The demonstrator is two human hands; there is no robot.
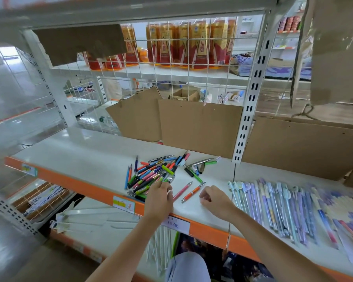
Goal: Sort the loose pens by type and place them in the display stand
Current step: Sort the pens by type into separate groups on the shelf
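White shelf point(94, 159) with an orange front edge spans the view; its right end runs out of frame. Brown cardboard sheets point(200, 125) lean against the wire-mesh back behind the hands; whatever sits behind them is hidden.

Row of pastel pens point(277, 206) in clear sleeves lies to the right of the right hand, fanned side by side. The far right of the row blurs out and is cut off, so the types there cannot be made out.

Heap of loose pens point(153, 174) lies just beyond and left of the left hand: green, pink, blue, orange and black barrels, crossed over one another. Individual types not separable in the middle of the heap.

Left hand point(159, 197) reaches palm down onto the near edge of the heap. Fingers curl into the pens, fingertips hidden among them; cannot tell whether it grips a pen or only touches.

Right hand point(214, 198) rests on the shelf just right of the left hand, fingers loosely curled, nothing visible in them.

Between the two hands lie a pink pen point(181, 191), touching the left hand's fingers, and an orange pen point(193, 192), just apart from the right hand. No display stand identifiable.
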